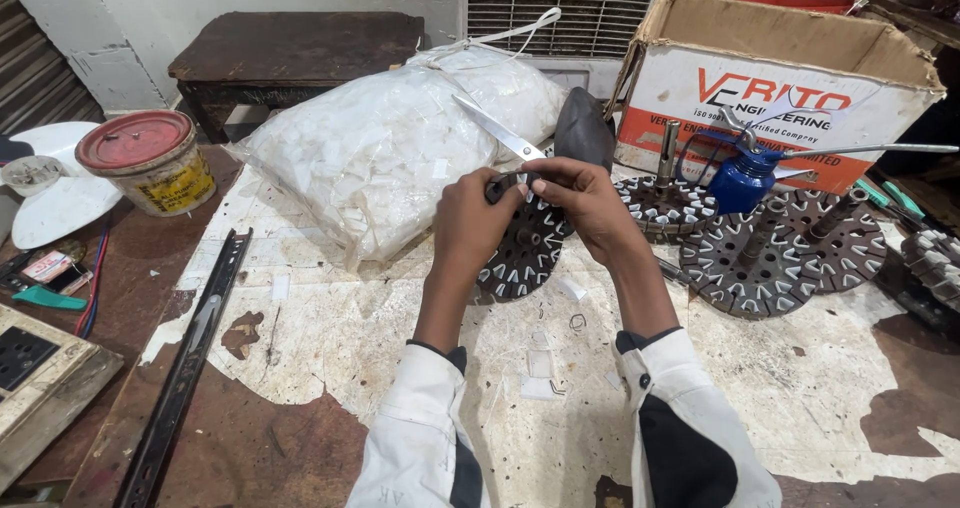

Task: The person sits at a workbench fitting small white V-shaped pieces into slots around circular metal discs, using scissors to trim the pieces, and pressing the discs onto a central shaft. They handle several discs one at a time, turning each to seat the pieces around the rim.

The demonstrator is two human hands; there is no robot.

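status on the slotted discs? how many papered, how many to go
Done, by the look of it: three discs at right with white paper in the slots seen. In hand: both hands, left hand and right hand, hold a fourth disc on edge, with scissors; its visible slots look papered, the rest is hidden. Left: cannot count; a full bag of paper pieces sits behind, another part at the right edge.

The hands (530, 203) hide the scissors' handles (505, 186) and part of the slotted disc (520, 253).
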